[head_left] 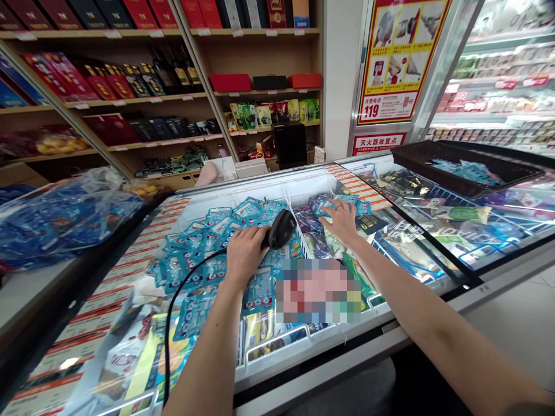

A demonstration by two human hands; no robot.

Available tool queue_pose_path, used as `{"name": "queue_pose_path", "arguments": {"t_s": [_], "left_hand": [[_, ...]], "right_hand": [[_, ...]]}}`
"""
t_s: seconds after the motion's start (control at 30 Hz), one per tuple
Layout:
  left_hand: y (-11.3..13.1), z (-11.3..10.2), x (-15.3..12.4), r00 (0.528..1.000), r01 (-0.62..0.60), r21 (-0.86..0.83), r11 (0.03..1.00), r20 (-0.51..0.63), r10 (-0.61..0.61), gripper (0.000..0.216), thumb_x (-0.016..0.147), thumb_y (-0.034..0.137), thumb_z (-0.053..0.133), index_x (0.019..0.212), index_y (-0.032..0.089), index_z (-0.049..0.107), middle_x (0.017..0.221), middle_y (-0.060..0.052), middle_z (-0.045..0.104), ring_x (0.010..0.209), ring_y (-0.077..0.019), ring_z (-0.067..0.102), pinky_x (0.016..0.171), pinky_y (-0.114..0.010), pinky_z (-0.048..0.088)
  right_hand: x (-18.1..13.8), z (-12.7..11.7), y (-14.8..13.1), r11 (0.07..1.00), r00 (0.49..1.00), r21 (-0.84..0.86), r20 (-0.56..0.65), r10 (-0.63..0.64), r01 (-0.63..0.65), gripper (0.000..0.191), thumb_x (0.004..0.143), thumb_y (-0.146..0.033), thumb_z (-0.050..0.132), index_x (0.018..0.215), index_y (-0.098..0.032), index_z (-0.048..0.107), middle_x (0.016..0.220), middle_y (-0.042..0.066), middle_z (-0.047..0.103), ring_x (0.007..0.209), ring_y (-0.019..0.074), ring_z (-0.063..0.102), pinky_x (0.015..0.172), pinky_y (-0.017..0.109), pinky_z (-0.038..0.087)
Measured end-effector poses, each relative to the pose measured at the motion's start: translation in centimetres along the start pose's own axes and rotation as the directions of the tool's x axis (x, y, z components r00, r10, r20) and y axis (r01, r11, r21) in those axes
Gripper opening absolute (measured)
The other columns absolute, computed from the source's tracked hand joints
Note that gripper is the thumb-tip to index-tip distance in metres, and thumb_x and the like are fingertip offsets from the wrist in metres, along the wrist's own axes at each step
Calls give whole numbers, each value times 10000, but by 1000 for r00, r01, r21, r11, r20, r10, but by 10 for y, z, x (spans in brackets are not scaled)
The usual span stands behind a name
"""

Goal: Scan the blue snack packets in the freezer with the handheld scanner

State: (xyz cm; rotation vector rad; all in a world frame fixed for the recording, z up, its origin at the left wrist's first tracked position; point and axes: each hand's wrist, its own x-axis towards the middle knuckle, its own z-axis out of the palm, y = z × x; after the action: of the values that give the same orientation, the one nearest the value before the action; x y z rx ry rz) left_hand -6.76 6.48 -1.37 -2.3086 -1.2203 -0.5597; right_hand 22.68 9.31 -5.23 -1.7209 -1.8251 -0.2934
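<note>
My left hand (pixel 247 257) is wrapped round the handle of a black handheld barcode scanner (pixel 282 229), its head pointing right. A black cable (pixel 170 312) runs from it down past my left forearm. Beneath that hand, many small blue packets (pixel 212 234) lie spread in a loose layer on the freezer's glass top (pixel 260 364). Farther right, my right hand (pixel 340 219) reaches forward with fingers apart, resting on a few more blue packets (pixel 363 207). Its fingertips partly cover them, and no packet is visibly gripped.
A dark brown tray (pixel 468 188) with blue packets stands at the right rear of the freezer. Clear plastic bags of blue packs (pixel 65 216) lie at left. Wooden shelves (pixel 255 52) with boxes rise behind. Frozen goods and white wire baskets (pixel 277 341) show through the glass.
</note>
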Motion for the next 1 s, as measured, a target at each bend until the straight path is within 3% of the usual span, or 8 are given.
{"name": "queue_pose_path", "arguments": {"t_s": [0.13, 0.3, 0.43, 0.5, 0.6, 0.77, 0.87, 1.0], "left_hand": [[-2, -3, 0, 999, 35, 4, 999, -9, -35, 356, 788, 267, 548, 1136, 199, 563, 957, -84, 647, 929, -265, 578, 829, -371, 376], [-7, -7, -1, 994, 90, 10, 996, -67, -89, 310, 811, 278, 516, 1103, 197, 585, 915, -77, 658, 913, -254, 587, 863, -379, 359], [-12, -12, -3, 983, 151, 18, 988, -110, -148, 314, 829, 283, 492, 1119, 205, 584, 905, -71, 663, 903, -246, 594, 915, -392, 327], [-15, -13, -5, 976, 182, 14, 983, -121, -179, 331, 824, 283, 495, 1134, 207, 580, 905, -74, 663, 910, -248, 593, 925, -396, 316], [-17, -12, -6, 967, 221, 12, 975, -134, -218, 336, 826, 300, 490, 1136, 212, 584, 905, -80, 662, 929, -255, 585, 924, -399, 309], [-18, -10, -8, 962, 238, 29, 971, -145, -231, 322, 832, 318, 485, 1120, 216, 586, 900, -83, 655, 931, -259, 580, 912, -396, 308], [-18, -10, -9, 963, 231, 32, 972, -147, -224, 320, 833, 317, 483, 1122, 219, 581, 894, -82, 653, 929, -259, 579, 906, -399, 310], [-18, -10, -9, 964, 227, 39, 973, -151, -219, 313, 835, 316, 477, 1115, 223, 581, 889, -86, 652, 925, -261, 578, 897, -404, 314]], "right_hand": [[-1, 10, 7, 1000, 1000, -3, 21, 21, -21, 255, 882, -302, 463, 1009, -283, 682, 1180, 53, 603, 1188, 239, 422, 1072, 544, 113], [0, 12, 15, 993, 995, -70, -39, 88, -91, 248, 867, -241, 475, 984, -238, 694, 1262, 76, 566, 1257, 268, 379, 1088, 568, 82], [3, 2, 2, 993, 996, 83, -4, -88, 88, 317, 902, -288, 428, 1127, -230, 644, 1325, 61, 531, 1289, 253, 366, 1099, 510, 177], [4, -5, -12, 927, 957, 273, 63, -284, 257, 348, 921, -316, 401, 1189, -246, 610, 1285, 42, 570, 1236, 208, 440, 1071, 432, 283], [2, -14, -31, 724, 796, 509, 116, -594, 466, 359, 931, -354, 400, 1225, -265, 586, 1349, 24, 518, 1230, 180, 461, 1043, 378, 335], [-4, -19, -44, 590, 600, 615, 226, -767, 523, 363, 921, -423, 427, 1221, -301, 591, 1403, -1, 461, 1250, 177, 449, 1044, 350, 329], [-3, -20, -40, 634, 598, 585, 292, -746, 505, 342, 922, -443, 418, 1188, -341, 607, 1376, -49, 488, 1258, 152, 439, 1056, 326, 311], [-1, -21, -36, 705, 661, 522, 314, -682, 480, 319, 914, -439, 439, 1153, -349, 629, 1317, -56, 547, 1227, 169, 474, 1039, 345, 321]]}}
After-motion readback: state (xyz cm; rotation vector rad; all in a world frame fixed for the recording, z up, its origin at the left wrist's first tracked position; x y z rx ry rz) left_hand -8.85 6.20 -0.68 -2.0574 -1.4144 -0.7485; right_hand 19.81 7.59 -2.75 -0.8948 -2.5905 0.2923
